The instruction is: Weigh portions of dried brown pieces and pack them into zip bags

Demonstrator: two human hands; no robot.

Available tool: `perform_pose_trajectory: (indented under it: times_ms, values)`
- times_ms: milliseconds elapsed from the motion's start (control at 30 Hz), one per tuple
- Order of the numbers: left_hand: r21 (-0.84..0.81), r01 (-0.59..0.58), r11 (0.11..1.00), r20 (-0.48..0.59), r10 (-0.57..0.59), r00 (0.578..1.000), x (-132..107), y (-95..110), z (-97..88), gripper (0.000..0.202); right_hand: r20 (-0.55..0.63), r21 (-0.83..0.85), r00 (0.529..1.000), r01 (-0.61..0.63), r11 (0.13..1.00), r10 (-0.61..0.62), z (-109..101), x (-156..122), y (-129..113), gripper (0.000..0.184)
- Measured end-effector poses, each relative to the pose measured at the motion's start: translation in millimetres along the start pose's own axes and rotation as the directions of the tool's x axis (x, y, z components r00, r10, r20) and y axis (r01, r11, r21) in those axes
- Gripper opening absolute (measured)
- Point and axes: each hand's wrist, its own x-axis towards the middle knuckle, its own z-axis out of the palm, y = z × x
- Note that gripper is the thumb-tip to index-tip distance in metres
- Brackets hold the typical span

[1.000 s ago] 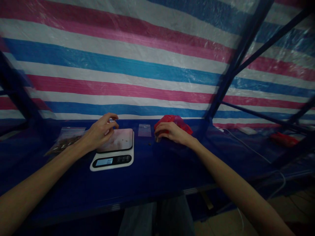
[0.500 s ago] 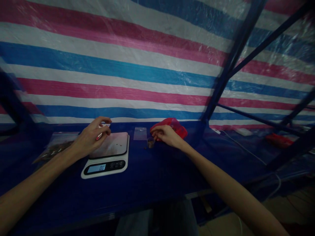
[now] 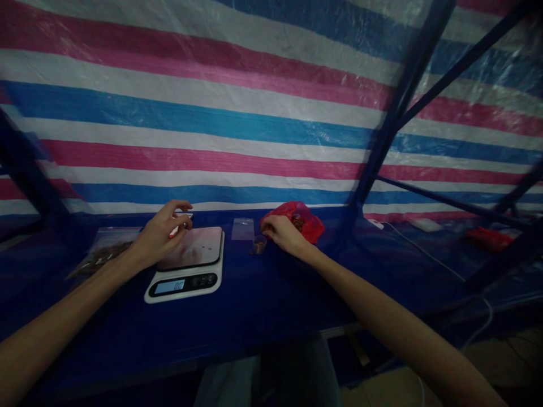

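My left hand (image 3: 163, 229), fingers curled and closed, is above the back left of a white kitchen scale (image 3: 186, 291). It grips a small, flat white-and-red item (image 3: 183, 215), mostly covered by the fingers. The scale's display reads 0.0, and a few dark specks lie on its plate. My right hand (image 3: 282, 230) pinches the near left edge of a red plastic bag (image 3: 314, 226), whose mouth shows brown bits inside. Just left of that hand stands a small clear cup (image 3: 259, 244) with brown bits in it. A clear zip bag (image 3: 243, 228) lies flat behind the cup.
A larger zip bag (image 3: 106, 249) of dark bits lies left of the scale, partly behind my left forearm. Blue metal posts (image 3: 375, 150) rise from the blue table (image 3: 237, 316). To the right are a white cable (image 3: 424, 254) and another red bag (image 3: 487, 238).
The red bag's mouth has opened wider, so the brown bits inside now show. My right hand has shifted slightly at its edge. The left hand keeps its grip over the scale.
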Motion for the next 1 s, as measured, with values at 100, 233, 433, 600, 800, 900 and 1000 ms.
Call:
perform_pose_trajectory:
  times_ms: [100, 233, 433, 600, 800, 900, 1000]
  values:
    - [0.01, 0.01, 1.0, -0.011, -0.01, 1.0, -1.9, -4.8, 2.7, 0.016, -0.036, 0.206, 0.998, -0.043, 0.978, 0.052, -10.0, 0.9, -9.9, 0.009]
    - [0.014, 0.029, 0.999, -0.025, -0.029, 0.999, -4.5, -9.7, 1.8, 0.017, 0.07, 0.25, 0.996, 0.028, 0.968, -0.047, -33.5, 1.7, -6.0, 0.024]
    - [0.046, 0.069, 0.997, 0.014, -0.069, 0.997, -5.8, -5.5, -6.6, 0.021, 0.066, -0.149, 0.979, -0.18, 0.972, 0.192, -69.6, -2.3, 55.7, 0.028]
    - [0.047, 0.096, 0.994, 0.003, -0.096, 0.995, -8.0, -6.0, -11.1, 0.018, 0.122, -0.259, 0.974, -0.156, 0.953, 0.193, -48.4, -8.2, 76.8, 0.016]
    - [0.125, 0.134, 0.983, -0.046, -0.129, 0.991, -14.2, -25.6, -18.2, 0.016, 0.154, -0.267, 0.97, -0.141, 0.953, 0.187, -55.0, -11.6, 75.3, 0.024]
    - [0.127, 0.157, 0.979, -0.064, -0.15, 0.987, -13.8, -27.6, -19.4, 0.016, 0.217, -0.243, 0.954, -0.152, 0.958, 0.206, -65.5, -15.6, 74.9, 0.032]
    - [0.143, 0.139, 0.98, -0.077, -0.129, 0.989, -11.5, -24.0, -15.3, 0.019, 0.257, -0.261, 0.935, -0.175, 0.949, 0.243, -65.4, -16.4, 70.7, 0.029]
